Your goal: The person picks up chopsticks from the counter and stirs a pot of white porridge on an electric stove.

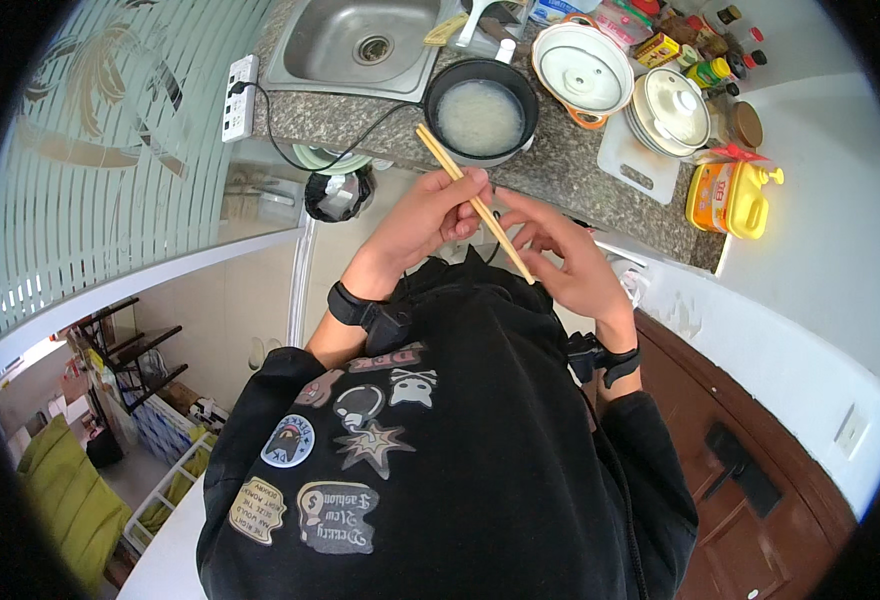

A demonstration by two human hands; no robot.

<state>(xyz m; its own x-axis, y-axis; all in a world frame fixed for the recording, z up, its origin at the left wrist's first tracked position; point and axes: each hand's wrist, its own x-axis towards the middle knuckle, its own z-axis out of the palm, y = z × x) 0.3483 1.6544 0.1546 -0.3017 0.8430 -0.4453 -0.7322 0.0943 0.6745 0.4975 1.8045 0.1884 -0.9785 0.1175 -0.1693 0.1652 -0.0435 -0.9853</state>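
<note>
A pair of light wooden chopsticks (501, 241) lies in my left hand (440, 215), pinched between thumb and fingers in front of my chest. My right hand (560, 251) is beside their lower end, its fingers spread and curved; whether it touches them I cannot tell. Beyond the chopsticks' upper tips, a black electric pot (530, 127) with a white base stands on the granite counter. Cloudy whitish contents (480, 118), perhaps noodles in liquid, fill part of it. Its black cord (365, 136) runs left to a white power strip (239, 112).
A steel sink (320, 45) lies left of the pot. To the right are an orange-handled casserole (611, 96), stacked plates with a lid (672, 109), a white cutting board (654, 174), a yellow detergent jug (725, 201) and several bottles. A black-lined bin (339, 196) stands below the counter.
</note>
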